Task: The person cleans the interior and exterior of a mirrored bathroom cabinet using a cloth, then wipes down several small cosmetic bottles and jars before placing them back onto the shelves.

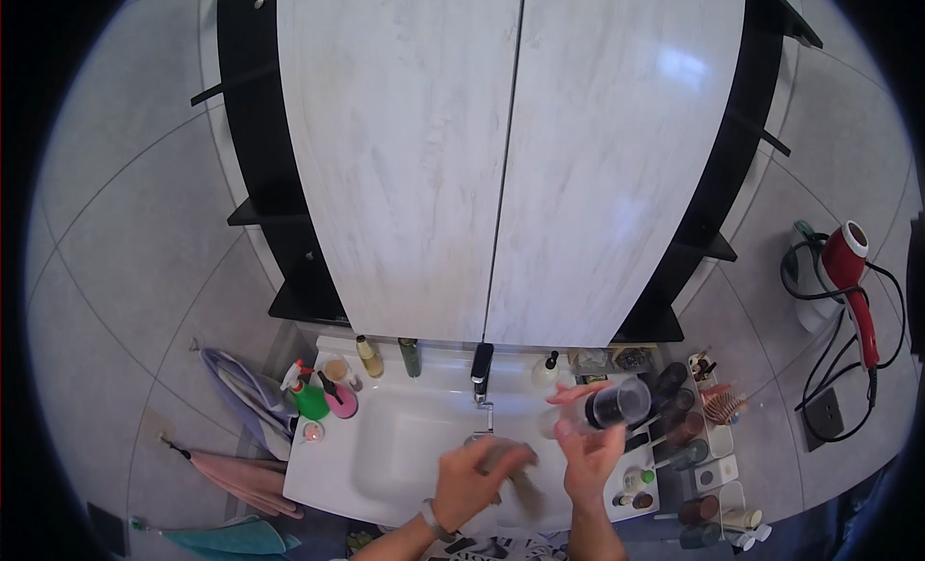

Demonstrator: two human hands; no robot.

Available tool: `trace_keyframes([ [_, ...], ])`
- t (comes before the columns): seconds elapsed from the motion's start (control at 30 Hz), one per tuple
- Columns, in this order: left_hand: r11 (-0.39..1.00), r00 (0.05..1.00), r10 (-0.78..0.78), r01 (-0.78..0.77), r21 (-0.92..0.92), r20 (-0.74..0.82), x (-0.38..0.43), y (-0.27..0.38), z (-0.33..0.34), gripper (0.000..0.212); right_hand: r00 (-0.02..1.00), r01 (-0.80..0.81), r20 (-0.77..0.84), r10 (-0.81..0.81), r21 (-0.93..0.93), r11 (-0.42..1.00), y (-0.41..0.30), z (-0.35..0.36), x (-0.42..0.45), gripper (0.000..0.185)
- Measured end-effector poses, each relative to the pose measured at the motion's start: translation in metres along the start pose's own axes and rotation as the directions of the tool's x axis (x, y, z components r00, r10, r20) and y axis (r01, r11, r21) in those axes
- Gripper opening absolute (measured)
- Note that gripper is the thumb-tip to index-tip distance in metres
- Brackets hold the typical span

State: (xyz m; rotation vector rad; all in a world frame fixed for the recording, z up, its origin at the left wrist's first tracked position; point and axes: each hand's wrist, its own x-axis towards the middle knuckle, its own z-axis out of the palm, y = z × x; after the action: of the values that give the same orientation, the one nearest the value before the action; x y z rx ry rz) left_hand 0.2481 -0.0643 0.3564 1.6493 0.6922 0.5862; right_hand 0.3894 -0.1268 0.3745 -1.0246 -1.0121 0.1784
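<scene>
My left hand [466, 481], with a band on the wrist, is over the front of the white washbasin [383, 445]. It grips a limp grey-brown cloth [527, 492], blurred by motion. To its right, my right hand [589, 460] holds up a clear container [611, 408] with a black band and a transparent round end, tilted towards the right. Cloth and container are apart. Behind both hands stands the black and chrome faucet [482, 369]. A white pump bottle [545, 371] is on the basin's back ledge, left of the container.
At the left stand a green spray bottle [311, 400], a pink bottle [341, 402] and a small jar [312, 431]. Wall-mounted cups [699, 510] and holders line the right side. A red hair dryer [845, 261] hangs farther right. Towels [238, 478] hang left; cabinet doors [405, 163] rise ahead.
</scene>
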Motion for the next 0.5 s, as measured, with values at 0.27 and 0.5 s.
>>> trace_keyframes([
  [0.27, 0.51, 0.628, 0.764, -0.729, 0.456, 0.148, 0.02, 0.019, 0.024, 0.039, 0.929, -0.245, -0.142, 0.341, 0.452, 0.858, 0.018, 0.024, -0.047, 0.055],
  [0.5, 0.861, 0.836, 0.491, -0.509, -0.011, -0.246, 0.033, 0.022, 0.031, 0.038, 0.991, -0.123, -0.043, 0.128, 0.102, 0.987, -0.006, 0.026, -0.022, 0.059],
])
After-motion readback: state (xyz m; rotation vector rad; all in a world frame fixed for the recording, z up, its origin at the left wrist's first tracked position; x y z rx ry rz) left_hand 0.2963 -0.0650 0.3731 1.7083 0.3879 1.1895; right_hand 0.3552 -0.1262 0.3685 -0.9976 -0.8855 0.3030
